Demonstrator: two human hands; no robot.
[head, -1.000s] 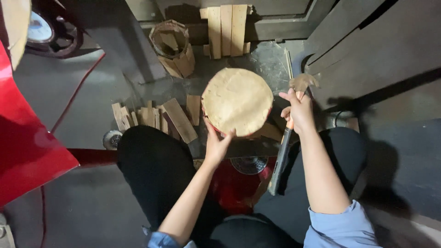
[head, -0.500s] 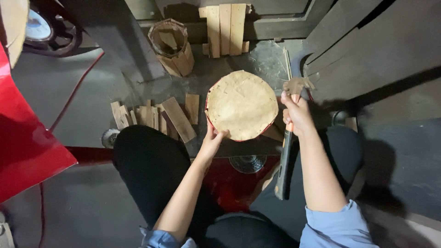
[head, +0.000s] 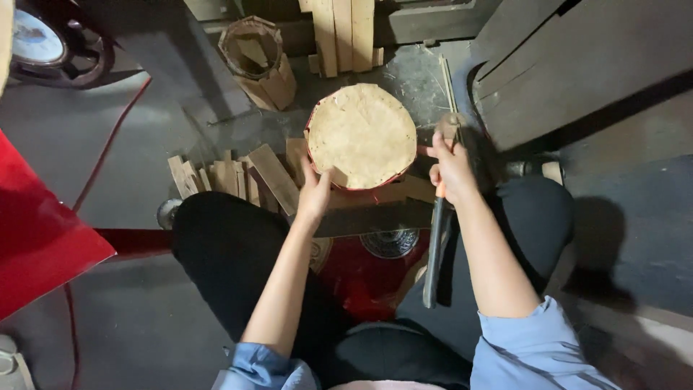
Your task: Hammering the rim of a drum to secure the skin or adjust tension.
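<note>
Seated, my left hand [head: 315, 193] grips the round drum [head: 361, 136]; my right hand [head: 452, 167] clenches a hammer [head: 437, 238], risking a tear in its skin.

No packages, labels, signs or screens show in view.

Grey concrete floor [head: 86, 159] here: loose wooden slats [head: 238, 177] scattered on it, an open-topped wooden barrel [head: 258, 61], and upright planks [head: 343, 32] behind.
</note>
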